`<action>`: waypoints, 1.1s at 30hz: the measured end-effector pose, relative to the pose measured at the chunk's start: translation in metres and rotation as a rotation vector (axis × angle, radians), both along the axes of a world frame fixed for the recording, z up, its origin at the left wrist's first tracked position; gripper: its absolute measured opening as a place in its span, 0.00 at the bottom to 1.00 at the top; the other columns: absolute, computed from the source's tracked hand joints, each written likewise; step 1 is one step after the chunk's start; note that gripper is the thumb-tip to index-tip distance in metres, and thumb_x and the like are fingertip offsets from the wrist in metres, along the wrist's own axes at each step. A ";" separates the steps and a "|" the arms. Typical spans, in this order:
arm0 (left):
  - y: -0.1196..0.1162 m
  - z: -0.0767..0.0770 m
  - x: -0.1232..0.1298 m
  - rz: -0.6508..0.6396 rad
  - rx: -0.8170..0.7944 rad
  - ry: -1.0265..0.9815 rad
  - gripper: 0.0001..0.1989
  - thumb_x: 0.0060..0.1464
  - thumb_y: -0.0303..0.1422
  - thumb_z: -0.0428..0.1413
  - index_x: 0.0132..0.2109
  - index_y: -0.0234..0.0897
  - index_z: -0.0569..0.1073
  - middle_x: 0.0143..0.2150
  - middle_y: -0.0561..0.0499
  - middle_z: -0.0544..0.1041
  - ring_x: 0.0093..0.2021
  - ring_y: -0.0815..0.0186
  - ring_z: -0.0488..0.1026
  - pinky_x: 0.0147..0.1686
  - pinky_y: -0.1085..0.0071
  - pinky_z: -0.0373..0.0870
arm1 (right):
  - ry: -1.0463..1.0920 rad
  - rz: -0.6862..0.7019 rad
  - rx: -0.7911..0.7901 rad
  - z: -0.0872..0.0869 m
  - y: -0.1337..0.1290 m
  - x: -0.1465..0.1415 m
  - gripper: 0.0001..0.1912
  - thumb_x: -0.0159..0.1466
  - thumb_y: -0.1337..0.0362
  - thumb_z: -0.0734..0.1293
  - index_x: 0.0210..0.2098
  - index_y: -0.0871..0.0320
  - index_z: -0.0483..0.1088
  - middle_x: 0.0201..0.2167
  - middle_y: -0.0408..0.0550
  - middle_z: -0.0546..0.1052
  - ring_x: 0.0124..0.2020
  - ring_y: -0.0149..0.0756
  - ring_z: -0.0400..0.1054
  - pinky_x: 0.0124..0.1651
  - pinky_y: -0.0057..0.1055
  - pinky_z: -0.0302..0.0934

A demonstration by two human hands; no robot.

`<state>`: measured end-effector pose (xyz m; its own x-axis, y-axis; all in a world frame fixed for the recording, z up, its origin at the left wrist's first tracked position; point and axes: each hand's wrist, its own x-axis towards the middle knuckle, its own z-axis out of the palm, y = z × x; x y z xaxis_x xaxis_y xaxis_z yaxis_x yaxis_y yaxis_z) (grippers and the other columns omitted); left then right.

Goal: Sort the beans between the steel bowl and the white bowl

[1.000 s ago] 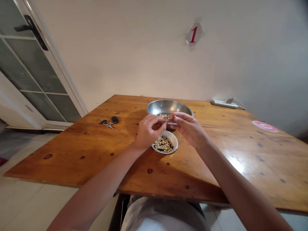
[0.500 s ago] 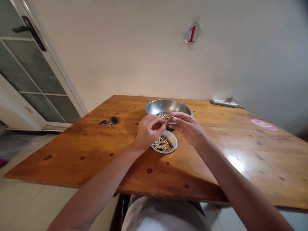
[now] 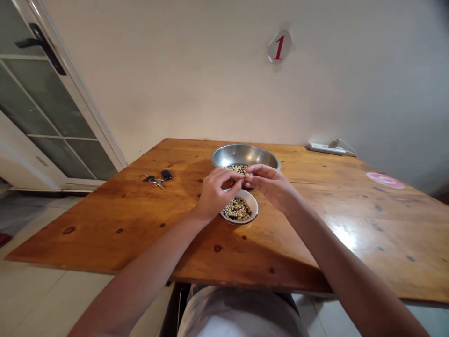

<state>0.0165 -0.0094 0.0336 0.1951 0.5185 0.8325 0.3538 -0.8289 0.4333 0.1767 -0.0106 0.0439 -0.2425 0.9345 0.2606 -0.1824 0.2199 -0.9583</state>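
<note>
My left hand [image 3: 218,189] is closed, its thumb and fingers brought together above the small white bowl [image 3: 255,206]. Whatever it pinches is too small to make out. Opposite it, my right hand [image 3: 268,182] pinches a tiny pale yellow bead [image 3: 247,174] between thumb and forefinger, right at the left fingertips. Cream, yellow and black beads [image 3: 237,209] fill the bottom of the white bowl, whose left rim is partly covered by my left hand. Just behind my hands stands a wide steel bowl [image 3: 224,153] with similar beads [image 3: 237,169] in it; my fingers hide its front.
On the wooden table [image 3: 140,234], a bunch of keys [image 3: 158,179] lies to the left. A white power strip [image 3: 326,149] with a plugged-in cord rests by the wall at the back right. Nearer the right edge is a round pink sticker [image 3: 386,180].
My right hand has moved slightly left, bringing the pale bead against the left fingertips. The left hand keeps its pose; the bowls stand where they were.
</note>
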 end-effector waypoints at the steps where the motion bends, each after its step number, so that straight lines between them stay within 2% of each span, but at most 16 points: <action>1: 0.000 0.000 0.000 0.000 -0.008 -0.007 0.03 0.49 0.28 0.54 0.32 0.38 0.72 0.28 0.52 0.74 0.31 0.70 0.68 0.31 0.72 0.67 | 0.000 0.010 -0.002 0.000 0.000 0.000 0.08 0.50 0.63 0.70 0.31 0.53 0.72 0.31 0.42 0.74 0.32 0.32 0.69 0.43 0.35 0.63; 7: 0.001 -0.002 -0.001 -0.002 -0.019 -0.013 0.02 0.49 0.29 0.54 0.32 0.37 0.72 0.29 0.52 0.74 0.31 0.70 0.68 0.32 0.72 0.67 | 0.017 0.042 -0.018 -0.002 -0.001 0.000 0.08 0.50 0.64 0.70 0.31 0.53 0.71 0.30 0.42 0.74 0.33 0.32 0.69 0.43 0.35 0.63; 12: 0.002 -0.002 0.000 -0.004 -0.020 -0.007 0.02 0.49 0.29 0.54 0.31 0.37 0.72 0.29 0.52 0.75 0.31 0.69 0.69 0.32 0.72 0.67 | 0.031 -0.001 -0.013 -0.002 -0.001 0.000 0.05 0.52 0.61 0.69 0.29 0.53 0.71 0.31 0.42 0.74 0.32 0.30 0.69 0.43 0.33 0.63; 18: 0.001 0.000 -0.004 -0.064 -0.097 0.058 0.07 0.53 0.29 0.50 0.37 0.37 0.72 0.33 0.51 0.75 0.35 0.68 0.69 0.38 0.69 0.67 | -0.010 -0.064 0.056 -0.001 -0.001 0.000 0.05 0.53 0.61 0.68 0.27 0.54 0.70 0.28 0.42 0.73 0.31 0.30 0.68 0.40 0.32 0.63; 24: 0.007 -0.002 -0.011 -0.069 -0.193 -0.050 0.11 0.57 0.33 0.45 0.41 0.37 0.71 0.36 0.49 0.74 0.38 0.68 0.70 0.40 0.69 0.66 | -0.100 -0.105 0.101 -0.004 0.001 0.003 0.06 0.52 0.60 0.68 0.27 0.55 0.70 0.27 0.42 0.70 0.27 0.28 0.66 0.35 0.30 0.63; 33: 0.011 -0.003 -0.013 -0.062 -0.205 -0.108 0.11 0.58 0.35 0.44 0.39 0.38 0.71 0.35 0.50 0.73 0.37 0.68 0.70 0.39 0.70 0.65 | -0.206 -0.168 0.140 -0.006 0.002 -0.001 0.08 0.51 0.59 0.69 0.26 0.57 0.68 0.25 0.42 0.70 0.26 0.28 0.64 0.30 0.29 0.60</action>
<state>0.0033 0.0018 0.0310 0.1478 0.6689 0.7285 0.2476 -0.7382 0.6275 0.1758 -0.0090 0.0374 -0.1487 0.9243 0.3514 0.0627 0.3634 -0.9295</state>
